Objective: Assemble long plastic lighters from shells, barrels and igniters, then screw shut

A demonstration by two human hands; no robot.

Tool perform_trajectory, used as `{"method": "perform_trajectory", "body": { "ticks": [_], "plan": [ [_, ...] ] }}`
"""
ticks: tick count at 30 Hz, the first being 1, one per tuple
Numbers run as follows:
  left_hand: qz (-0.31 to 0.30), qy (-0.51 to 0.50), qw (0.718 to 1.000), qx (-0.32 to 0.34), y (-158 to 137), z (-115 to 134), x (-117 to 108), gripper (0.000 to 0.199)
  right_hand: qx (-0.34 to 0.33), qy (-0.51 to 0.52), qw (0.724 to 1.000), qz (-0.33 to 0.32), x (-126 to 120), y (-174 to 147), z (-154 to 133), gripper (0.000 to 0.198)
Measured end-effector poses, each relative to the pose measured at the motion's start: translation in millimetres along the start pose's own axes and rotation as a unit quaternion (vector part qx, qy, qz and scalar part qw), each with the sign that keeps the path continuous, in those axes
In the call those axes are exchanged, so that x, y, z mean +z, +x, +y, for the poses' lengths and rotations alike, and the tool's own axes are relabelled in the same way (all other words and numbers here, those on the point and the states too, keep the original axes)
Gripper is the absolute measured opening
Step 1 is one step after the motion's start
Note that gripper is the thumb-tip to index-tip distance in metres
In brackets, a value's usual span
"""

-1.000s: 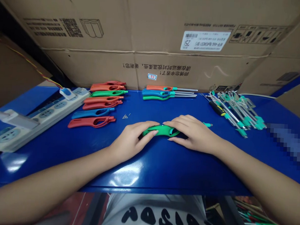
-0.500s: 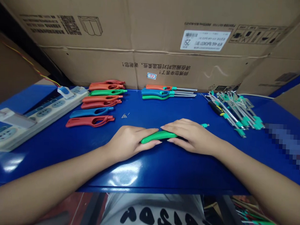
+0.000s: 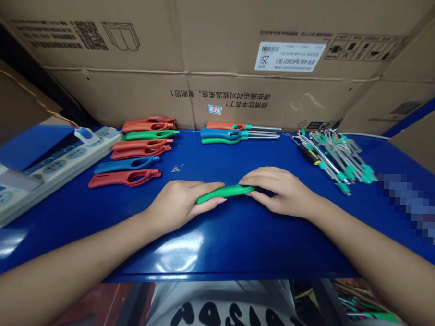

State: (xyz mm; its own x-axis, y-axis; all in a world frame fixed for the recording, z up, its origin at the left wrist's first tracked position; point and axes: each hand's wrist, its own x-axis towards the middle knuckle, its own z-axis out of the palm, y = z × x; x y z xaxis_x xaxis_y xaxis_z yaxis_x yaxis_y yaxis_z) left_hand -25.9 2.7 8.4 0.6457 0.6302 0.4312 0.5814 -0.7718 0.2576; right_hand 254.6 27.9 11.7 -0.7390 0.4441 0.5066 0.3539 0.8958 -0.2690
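Note:
Between my hands, above the front half of the blue table, is a green lighter handle (image 3: 227, 193). My left hand (image 3: 181, 202) is closed around its left end, thumb and fingers on either side. At its right end my right hand (image 3: 279, 189) pinches it, and that part is hidden behind the fingers. Loose screws (image 3: 176, 169) lie just beyond my left hand. Back left, several red, orange, green and blue lighter handles (image 3: 125, 177) lie in a column. Long lighters (image 3: 226, 134) with metal tubes rest at the back centre.
A white power strip (image 3: 59, 165) with plugs runs along the left side. At the back right are a pile of metal lighter tubes (image 3: 342, 156) with teal ends and a black-and-yellow screwdriver (image 3: 309, 155). A cardboard box (image 3: 146, 44) stands behind the blue table (image 3: 235, 250).
My right hand has shifted along the green lighter handle toward its right end, baring more of it. The teal tip beyond that hand no longer shows. The view has turned slightly.

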Motion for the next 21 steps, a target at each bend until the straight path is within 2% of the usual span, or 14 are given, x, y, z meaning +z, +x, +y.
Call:
{"method": "perform_trajectory", "body": {
  "ticks": [3, 6, 12, 17, 21],
  "plan": [
    [0.008, -0.034, 0.999, -0.014, 0, 0, 0, 0.042, 0.025, 0.022, 0.999, 0.019, 0, -2, 2, 0.011],
    [0.021, -0.076, 0.996, -0.037, 0, 4, 4, 0.033, 0.024, -0.002, 0.999, 0.029, 4, -3, -1, 0.009],
    [0.030, -0.094, 0.995, -0.018, -1, 10, 10, 0.026, 0.000, -0.045, 0.999, 0.000, 8, -2, -6, 0.015],
    [0.013, -0.135, 0.990, -0.041, 3, 9, 6, 0.022, 0.064, -0.029, 0.997, -0.020, 1, -4, 3, 0.025],
    [0.015, -0.149, 0.986, -0.071, 5, 7, 3, 0.024, 0.091, -0.052, 0.993, -0.057, -4, -5, 9, 0.018]
  ]
}}
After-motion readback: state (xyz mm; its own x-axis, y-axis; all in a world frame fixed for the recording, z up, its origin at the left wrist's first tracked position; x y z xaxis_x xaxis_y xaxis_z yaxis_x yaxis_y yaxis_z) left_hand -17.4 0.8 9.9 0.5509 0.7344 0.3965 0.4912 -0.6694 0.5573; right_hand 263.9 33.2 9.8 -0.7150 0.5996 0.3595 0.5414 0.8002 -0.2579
